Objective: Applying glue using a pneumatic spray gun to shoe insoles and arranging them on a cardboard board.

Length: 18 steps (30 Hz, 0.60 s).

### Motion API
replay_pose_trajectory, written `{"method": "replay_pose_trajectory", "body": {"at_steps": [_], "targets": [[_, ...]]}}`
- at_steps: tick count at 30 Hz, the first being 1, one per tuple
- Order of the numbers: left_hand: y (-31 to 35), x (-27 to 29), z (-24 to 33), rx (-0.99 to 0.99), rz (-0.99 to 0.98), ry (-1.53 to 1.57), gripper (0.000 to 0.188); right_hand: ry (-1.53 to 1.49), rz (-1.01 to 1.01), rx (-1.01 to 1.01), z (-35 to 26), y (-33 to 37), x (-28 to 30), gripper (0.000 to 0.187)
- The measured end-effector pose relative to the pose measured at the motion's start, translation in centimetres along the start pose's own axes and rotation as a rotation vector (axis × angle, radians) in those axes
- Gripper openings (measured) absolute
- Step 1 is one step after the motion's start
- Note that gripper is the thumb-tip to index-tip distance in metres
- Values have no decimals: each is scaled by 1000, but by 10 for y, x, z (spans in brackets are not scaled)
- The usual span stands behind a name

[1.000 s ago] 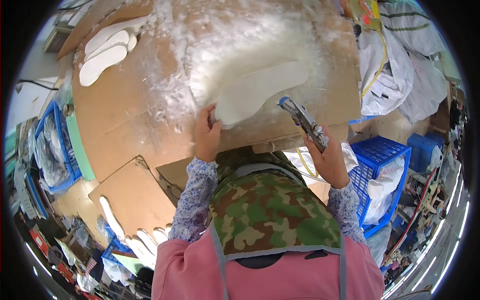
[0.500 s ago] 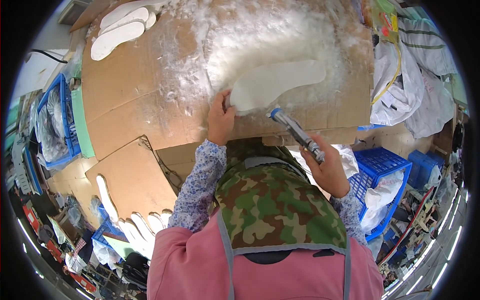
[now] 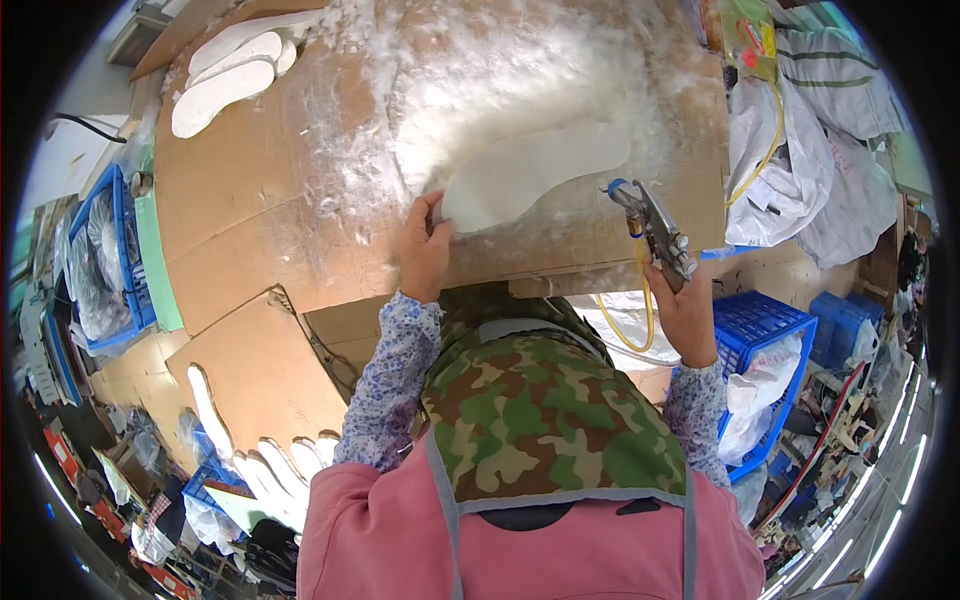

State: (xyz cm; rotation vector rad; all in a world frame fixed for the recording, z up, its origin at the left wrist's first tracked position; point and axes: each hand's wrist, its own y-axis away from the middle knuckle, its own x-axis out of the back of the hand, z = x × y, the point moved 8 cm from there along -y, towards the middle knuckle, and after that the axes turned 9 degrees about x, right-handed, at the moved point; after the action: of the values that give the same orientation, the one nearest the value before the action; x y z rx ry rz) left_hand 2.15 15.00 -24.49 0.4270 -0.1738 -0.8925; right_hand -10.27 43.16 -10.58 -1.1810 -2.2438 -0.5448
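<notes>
A large white insole [image 3: 535, 175] lies at an angle over the cardboard-covered table [image 3: 270, 200], its wide end toward my left. My left hand [image 3: 422, 245] pinches the insole's left edge between thumb and fingers. In my right hand [image 3: 685, 310] is a metal spray gun [image 3: 655, 230] with a blue nozzle cap, pointing up and left, just right of and below the insole's narrow end. A yellow hose [image 3: 645, 330] hangs from the gun. White fuzzy residue [image 3: 490, 90] coats the cardboard behind the insole.
Several white insoles [image 3: 225, 95] are piled at the table's far left. More insoles [image 3: 275, 465] rest along a lower cardboard sheet [image 3: 265, 370] at left. Blue crates [image 3: 765, 325] stand right and left, holding plastic bags. White sacks [image 3: 790, 170] sit beyond the table's right edge.
My right hand has swung the spray gun to the right and slightly up, along the insole, bringing its yellow hose into sight. The left hand keeps its hold; the whole view has shifted slightly.
</notes>
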Motion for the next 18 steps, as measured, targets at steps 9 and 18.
{"method": "replay_pose_trajectory", "body": {"at_steps": [9, 18], "targets": [[28, 11, 61, 70, -34, 480, 34, -51, 125, -103, 25, -7, 28, 30], [145, 268, 50, -158, 504, 531, 36, -235, -120, 62, -47, -22, -25, 31]]}}
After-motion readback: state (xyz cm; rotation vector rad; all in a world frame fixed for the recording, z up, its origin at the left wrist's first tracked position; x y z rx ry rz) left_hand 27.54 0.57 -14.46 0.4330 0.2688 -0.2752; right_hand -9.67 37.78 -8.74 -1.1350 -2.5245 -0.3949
